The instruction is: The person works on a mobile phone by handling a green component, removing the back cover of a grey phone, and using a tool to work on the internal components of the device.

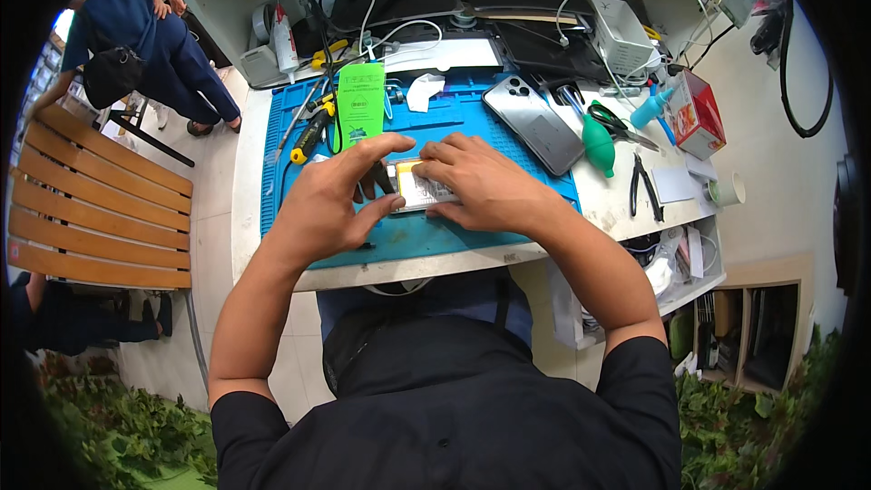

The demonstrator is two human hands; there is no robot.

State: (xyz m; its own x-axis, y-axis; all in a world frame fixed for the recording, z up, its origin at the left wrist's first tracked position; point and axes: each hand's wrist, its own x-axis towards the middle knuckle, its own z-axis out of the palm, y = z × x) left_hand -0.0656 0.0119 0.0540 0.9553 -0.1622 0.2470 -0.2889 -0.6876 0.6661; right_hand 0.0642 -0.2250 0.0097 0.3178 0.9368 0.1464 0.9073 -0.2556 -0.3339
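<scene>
A flat white-labelled battery [425,189] with a yellow edge lies over the front part of the blue work mat [363,245]. My left hand [331,200] is curved round its left end, thumb at the near corner and index finger stretched above. From the right, my right hand [490,181] grips it with bent fingers on top and the thumb along the near edge. My fingers hide both ends of the battery. Just beyond is a bright green card [361,102]. A silver phone [533,124] with several camera lenses lies to the right.
A yellow-black screwdriver [311,136] lies left of the card. On the right are a green air blower [598,145], scissors [620,124], black pliers [645,189], a blue bottle [651,109] and a red box [697,116]. A wooden chair [100,209] and another person [154,36] are at left.
</scene>
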